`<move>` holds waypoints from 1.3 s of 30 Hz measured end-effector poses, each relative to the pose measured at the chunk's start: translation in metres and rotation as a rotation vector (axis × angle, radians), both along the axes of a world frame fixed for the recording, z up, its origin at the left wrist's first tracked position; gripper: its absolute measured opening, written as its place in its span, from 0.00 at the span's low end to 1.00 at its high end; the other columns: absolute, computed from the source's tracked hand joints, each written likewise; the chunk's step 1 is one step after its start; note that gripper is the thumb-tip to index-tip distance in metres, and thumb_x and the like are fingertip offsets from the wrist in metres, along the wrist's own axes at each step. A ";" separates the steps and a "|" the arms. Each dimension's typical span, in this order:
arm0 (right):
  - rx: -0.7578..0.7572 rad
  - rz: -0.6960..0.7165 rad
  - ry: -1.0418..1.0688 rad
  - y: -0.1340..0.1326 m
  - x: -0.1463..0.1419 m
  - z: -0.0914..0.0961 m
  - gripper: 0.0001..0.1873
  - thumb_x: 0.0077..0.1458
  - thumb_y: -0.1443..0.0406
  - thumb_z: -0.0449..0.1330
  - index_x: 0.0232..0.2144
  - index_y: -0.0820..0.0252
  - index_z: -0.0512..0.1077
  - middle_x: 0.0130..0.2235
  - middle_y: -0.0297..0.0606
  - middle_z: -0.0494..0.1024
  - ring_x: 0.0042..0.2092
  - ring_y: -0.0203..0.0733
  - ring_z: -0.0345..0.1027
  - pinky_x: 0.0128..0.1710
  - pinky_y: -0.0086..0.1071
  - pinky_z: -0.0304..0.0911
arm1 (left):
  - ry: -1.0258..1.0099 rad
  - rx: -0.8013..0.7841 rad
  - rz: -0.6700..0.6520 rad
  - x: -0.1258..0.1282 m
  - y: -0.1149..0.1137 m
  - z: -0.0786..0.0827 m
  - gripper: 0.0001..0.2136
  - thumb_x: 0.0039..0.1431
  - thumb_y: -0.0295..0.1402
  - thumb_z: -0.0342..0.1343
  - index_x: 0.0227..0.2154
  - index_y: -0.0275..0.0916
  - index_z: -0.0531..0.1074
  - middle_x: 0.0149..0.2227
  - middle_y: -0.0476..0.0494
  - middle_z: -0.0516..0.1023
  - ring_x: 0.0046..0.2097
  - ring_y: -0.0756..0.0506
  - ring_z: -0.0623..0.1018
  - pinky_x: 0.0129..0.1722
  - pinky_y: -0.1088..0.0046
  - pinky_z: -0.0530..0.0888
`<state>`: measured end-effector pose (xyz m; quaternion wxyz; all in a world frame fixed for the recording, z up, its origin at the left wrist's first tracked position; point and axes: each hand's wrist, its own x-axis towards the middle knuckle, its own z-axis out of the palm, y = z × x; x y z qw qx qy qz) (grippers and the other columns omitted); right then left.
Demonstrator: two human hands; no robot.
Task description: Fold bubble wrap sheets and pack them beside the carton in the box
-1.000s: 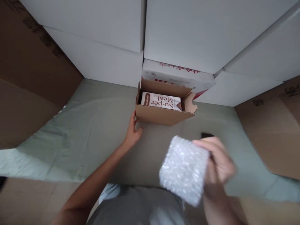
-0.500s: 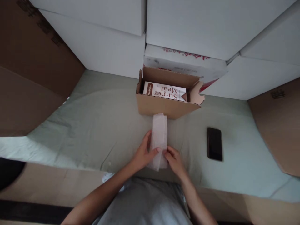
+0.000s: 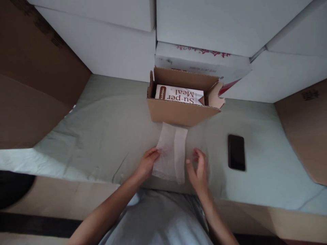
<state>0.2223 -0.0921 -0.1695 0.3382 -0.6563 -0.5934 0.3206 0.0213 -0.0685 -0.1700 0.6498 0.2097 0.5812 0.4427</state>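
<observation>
A thin, whitish translucent sheet (image 3: 167, 160), perhaps foam or bubble wrap, spreads in front of me with a folded strip along its right side. My left hand (image 3: 148, 163) pinches its left edge between thumb and fingers. Just off the sheet's right edge, my right hand (image 3: 199, 170) is empty, thumb and fingers apart. Beyond the sheet stands an open brown cardboard box (image 3: 178, 112). Inside it sits a white carton (image 3: 182, 95) printed "Su-per Meal", its lettering upside down to me; the carton's lower part is hidden by the box wall.
A black phone (image 3: 236, 152) lies at the right on the green cloth (image 3: 268, 163). White boxes (image 3: 109, 44) are stacked along the back, one with red print (image 3: 201, 58). Large brown cartons stand at the left (image 3: 38, 85) and right (image 3: 306, 129).
The sheet, folded narrow before, has opened out wider. My left hand has shifted to its left edge, and my right hand has let go and moved right, fingers spreading.
</observation>
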 end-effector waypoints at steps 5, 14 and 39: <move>0.009 0.227 -0.114 0.008 -0.024 0.004 0.37 0.56 0.65 0.53 0.64 0.52 0.42 0.63 0.49 0.52 0.64 0.50 0.49 0.54 0.48 0.63 | -0.130 -0.081 -0.029 0.002 -0.008 -0.002 0.14 0.45 0.40 0.62 0.34 0.37 0.75 0.29 0.44 0.79 0.31 0.44 0.79 0.31 0.69 0.73; 0.089 0.095 -0.402 0.012 0.014 0.002 0.35 0.53 0.73 0.49 0.63 0.52 0.51 0.67 0.44 0.42 0.67 0.57 0.37 0.60 0.57 0.51 | 0.733 0.448 -0.132 -0.013 -0.021 -0.028 0.28 0.59 0.33 0.51 0.62 0.43 0.52 0.64 0.36 0.57 0.65 0.38 0.57 0.60 0.52 0.60; 0.126 0.415 -0.580 0.063 -0.016 -0.021 0.28 0.63 0.62 0.42 0.63 0.64 0.51 0.66 0.48 0.51 0.68 0.48 0.38 0.64 0.52 0.40 | 1.371 0.906 -0.919 0.017 0.050 -0.024 0.27 0.65 0.37 0.42 0.63 0.28 0.49 0.66 0.31 0.49 0.68 0.38 0.45 0.65 0.55 0.49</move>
